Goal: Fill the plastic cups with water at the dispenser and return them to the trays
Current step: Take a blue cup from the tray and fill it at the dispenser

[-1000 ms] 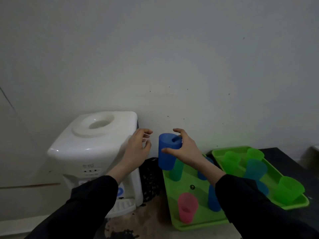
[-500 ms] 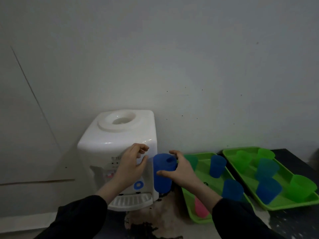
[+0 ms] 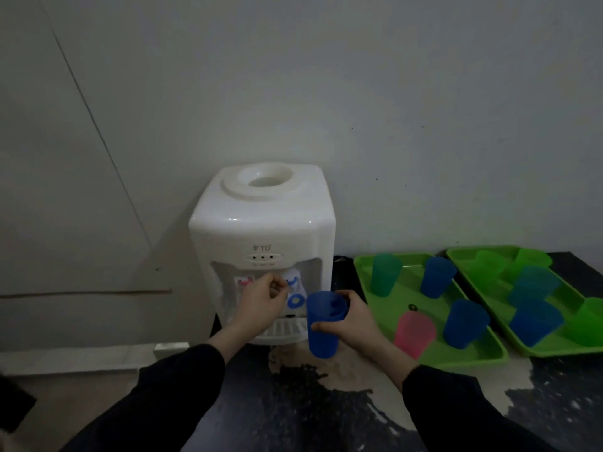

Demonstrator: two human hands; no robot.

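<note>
Two dark sleeves reach forward over a dark, mottled counter with a pale worn patch. The right hand is wrapped around a blue cup, thumb on the near side and fingers round the far side. The cup is upright, off the trays, just right of the dispenser's drip grille and lower than the blue tap. The left hand is raised in the tap recess between the red tap and the blue one, its fingers curled. Whether they grasp or only touch a tap cannot be told. To the right, the nearer green tray carries a pink cup, two blue cups and a teal-green cup, all upright and apart. Just beside it, the second green tray holds several green cups and bluish cups. In the dim light their contents cannot be made out. The white dispenser stands against a plain pale wall, with no bottle in its top opening.
</note>
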